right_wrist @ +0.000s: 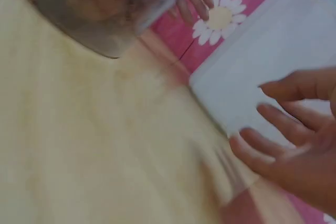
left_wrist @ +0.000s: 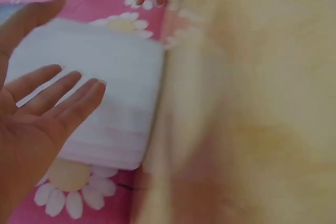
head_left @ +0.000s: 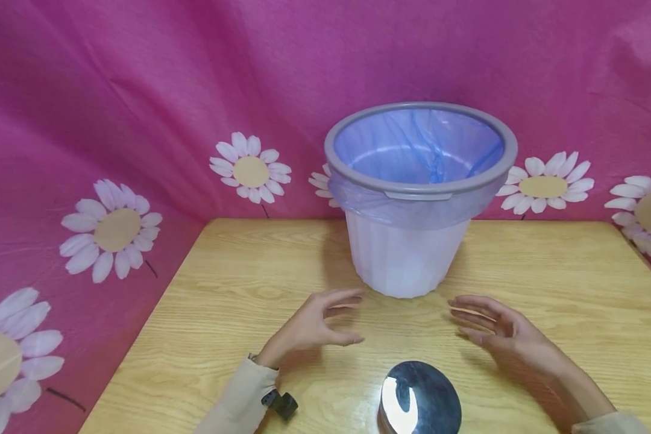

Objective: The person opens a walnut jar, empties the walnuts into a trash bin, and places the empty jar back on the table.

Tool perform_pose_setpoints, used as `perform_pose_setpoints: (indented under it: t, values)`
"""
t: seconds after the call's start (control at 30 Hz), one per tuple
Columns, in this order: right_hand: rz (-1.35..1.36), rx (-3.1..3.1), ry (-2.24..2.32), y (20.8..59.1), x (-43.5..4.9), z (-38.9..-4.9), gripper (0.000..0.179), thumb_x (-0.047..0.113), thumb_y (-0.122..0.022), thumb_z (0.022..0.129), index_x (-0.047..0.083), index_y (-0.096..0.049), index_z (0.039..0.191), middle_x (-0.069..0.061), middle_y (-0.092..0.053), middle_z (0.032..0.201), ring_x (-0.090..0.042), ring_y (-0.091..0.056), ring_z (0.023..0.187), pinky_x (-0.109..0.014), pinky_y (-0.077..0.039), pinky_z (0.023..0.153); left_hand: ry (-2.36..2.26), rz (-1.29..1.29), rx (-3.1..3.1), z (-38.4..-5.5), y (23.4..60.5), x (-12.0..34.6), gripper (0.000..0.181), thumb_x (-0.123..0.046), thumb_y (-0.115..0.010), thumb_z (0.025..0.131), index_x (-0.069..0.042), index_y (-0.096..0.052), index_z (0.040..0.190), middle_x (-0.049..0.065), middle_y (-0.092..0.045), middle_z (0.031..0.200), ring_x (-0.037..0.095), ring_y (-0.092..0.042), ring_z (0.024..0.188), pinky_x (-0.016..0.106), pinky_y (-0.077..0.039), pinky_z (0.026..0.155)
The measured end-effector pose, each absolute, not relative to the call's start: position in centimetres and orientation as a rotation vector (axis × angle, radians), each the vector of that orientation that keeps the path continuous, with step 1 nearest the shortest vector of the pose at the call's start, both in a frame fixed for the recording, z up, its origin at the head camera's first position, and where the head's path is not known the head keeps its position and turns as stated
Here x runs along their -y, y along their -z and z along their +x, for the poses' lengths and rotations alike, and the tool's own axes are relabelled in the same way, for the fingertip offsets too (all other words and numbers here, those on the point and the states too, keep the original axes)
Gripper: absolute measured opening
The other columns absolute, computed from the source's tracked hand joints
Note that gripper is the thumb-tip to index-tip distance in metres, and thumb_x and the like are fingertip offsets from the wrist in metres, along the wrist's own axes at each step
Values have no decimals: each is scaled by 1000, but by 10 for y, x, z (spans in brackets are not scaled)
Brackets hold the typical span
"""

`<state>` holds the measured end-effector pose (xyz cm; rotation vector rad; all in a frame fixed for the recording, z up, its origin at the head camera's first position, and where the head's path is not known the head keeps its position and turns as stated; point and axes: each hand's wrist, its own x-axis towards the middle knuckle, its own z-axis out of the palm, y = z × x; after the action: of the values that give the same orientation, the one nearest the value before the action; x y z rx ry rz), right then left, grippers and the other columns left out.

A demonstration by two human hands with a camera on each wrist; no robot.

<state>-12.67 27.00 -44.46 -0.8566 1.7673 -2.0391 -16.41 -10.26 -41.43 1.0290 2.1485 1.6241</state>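
Note:
A white trash bin (head_left: 407, 253) with a grey rim and a bluish plastic liner (head_left: 418, 144) stands upright at the back of the table. My left hand (head_left: 311, 322) hovers in front of it to the left, thumb and fingers spread apart. On the other side my right hand (head_left: 512, 337) faces it with loosely bent fingers. Neither hand touches anything. Between my wrists, close to the front, is a jar with a shiny dark round lid (head_left: 425, 398). In the right wrist view the jar (right_wrist: 100, 9) has see-through walls; what it contains is blurred.
The wooden table (head_left: 239, 271) ends against a pink cloth (head_left: 282, 72) printed with white daisies at the back and left. A dark strap with a buckle (head_left: 279, 404) sits on my left sleeve.

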Motion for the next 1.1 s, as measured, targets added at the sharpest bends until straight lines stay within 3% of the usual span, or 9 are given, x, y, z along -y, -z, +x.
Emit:
perform_pose_setpoints:
  t: [0.1,0.27,0.4,0.53,0.67,0.87,0.97,1.1]
  values:
    - [-965,-1380,2056,457,-273,-120,64,-26,-31,89,-12,-9,147,-16,-29,155,-26,-33,141,-33,-41,106,-1635,1064,-2043,-151,419,102,75,0,-81,73,1,-46,140,22,-47,141,32,-47,130,40,-42,105]
    - [-906,-1076,2054,469,-268,-103,70,-25,-29,88,-4,-2,150,-19,-11,159,-27,-18,146,-34,-27,115,-1658,1180,-1920,-132,429,85,89,4,-85,65,-1,-40,142,23,-42,142,37,-42,132,40,-37,109]
    - [-948,-1085,2023,475,-255,-85,72,-22,-35,89,-6,1,149,-19,-7,159,-24,-14,147,-30,-19,117,-1486,1313,-1976,-121,433,71,103,-1,-89,60,-6,-32,146,14,-37,146,24,-38,136,32,-35,111]
    - [-808,-1297,1913,470,-245,-70,72,-4,-49,95,2,-5,152,-5,-18,160,-10,-22,145,-22,-25,114,-1377,1379,-2006,-114,433,63,111,-4,-91,58,-8,-27,148,10,-33,149,14,-33,139,28,-32,112]
    - [-572,-1583,1707,458,-234,-61,81,16,-66,90,17,-17,154,4,-26,157,-2,-30,139,-24,-33,106,-1364,1410,-1960,-112,433,58,111,-2,-90,58,-10,-27,148,8,-33,150,14,-33,138,27,-32,112]
    - [-452,-1625,1651,451,-214,-57,87,16,-72,84,28,-21,153,-8,-26,154,-27,-32,132,-41,-43,98,-1250,1546,-2001,-113,433,50,110,-8,-91,59,-11,-27,149,5,-35,150,11,-36,136,27,-34,110]
    - [-550,-1554,1724,458,-208,-55,91,10,-72,83,23,-16,155,-13,-23,155,-30,-35,132,-40,-45,98,-1224,1599,-2015,-112,434,48,110,-10,-91,60,-10,-26,149,6,-38,148,11,-37,136,27,-34,110]
    - [-571,-1695,1733,460,-205,-56,94,3,-73,79,23,-20,154,-8,-28,155,-22,-40,133,-31,-44,98,-1241,1604,-2050,-110,434,46,109,-12,-91,61,-10,-27,148,5,-41,147,10,-40,134,26,-35,109]
